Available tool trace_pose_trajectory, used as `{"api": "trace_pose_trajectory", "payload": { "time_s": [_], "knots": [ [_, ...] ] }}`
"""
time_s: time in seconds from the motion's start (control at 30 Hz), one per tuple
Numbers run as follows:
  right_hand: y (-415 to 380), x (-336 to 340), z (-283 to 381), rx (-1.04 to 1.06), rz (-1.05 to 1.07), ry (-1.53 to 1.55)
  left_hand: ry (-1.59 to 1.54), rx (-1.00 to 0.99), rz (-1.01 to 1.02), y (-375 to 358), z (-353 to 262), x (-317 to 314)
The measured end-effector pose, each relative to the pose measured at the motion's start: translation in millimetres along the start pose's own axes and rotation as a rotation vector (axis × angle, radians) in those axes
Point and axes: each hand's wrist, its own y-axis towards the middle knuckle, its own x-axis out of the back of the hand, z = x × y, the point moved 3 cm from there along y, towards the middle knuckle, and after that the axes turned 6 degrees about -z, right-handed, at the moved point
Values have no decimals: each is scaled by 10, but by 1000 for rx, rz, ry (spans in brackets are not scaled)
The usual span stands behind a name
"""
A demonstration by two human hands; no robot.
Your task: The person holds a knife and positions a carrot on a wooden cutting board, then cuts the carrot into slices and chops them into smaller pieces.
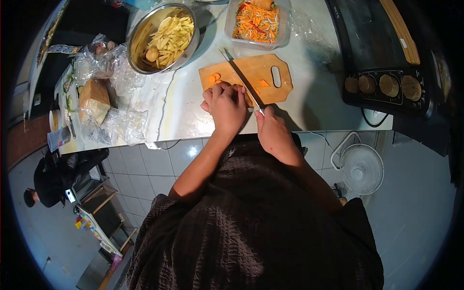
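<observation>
A wooden cutting board (258, 65) with a handle slot lies on the counter in front of me. My right hand (274, 130) is closed round the handle of a long knife (238, 71), whose blade slants away across the board. Just left of the blade, my left hand (227, 107) has its fingers bent and pressed down on a carrot, which they mostly cover. Orange carrot slices (214, 78) sit at the board's left side, beyond those fingers. Small carrot scraps (263, 83) lie right of the blade.
A steel bowl (189, 57) of pale cut sticks stands at the back left. Shredded vegetables fill a plastic container (267, 46) behind the board. Plastic bags (128, 126) lie left, a black oven (382, 63) stands right. A person (53, 179) and a fan (361, 169) are below the counter.
</observation>
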Motion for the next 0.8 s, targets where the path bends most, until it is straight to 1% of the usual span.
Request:
{"api": "trace_pose_trajectory", "payload": {
  "time_s": [0.07, 0.2, 0.27, 0.33, 0.43, 0.5, 0.6, 0.67, 0.8],
  "knots": [
    [32, -18, 7, 8, -49, -22, 1, 7, 6, 6, -5, 9],
    [22, 4, -37, 20, -57, -34, -5, 10, 20, 3, -4, 12],
    [-32, 37, -70, -8, -59, -6, -16, 5, 15, 13, -7, 18],
    [-54, 59, -153, 17, -74, 5, -12, 7, 32, 13, -7, 29],
    [-61, 65, -171, 40, -90, 16, 0, -19, -24, 10, 9, 25],
    [-55, 73, -178, 40, -98, 13, 2, -21, -24, 13, 9, 20],
    [-68, 48, -142, 62, -81, 58, 24, -27, -18, 20, 15, 21],
    [-92, 64, -77, 39, -62, 11, 37, -36, -16, 12, 21, 10],
    [-87, 9, -98, 51, -37, 33, 6, -37, -14, 0, 36, 11]
  ]
}}
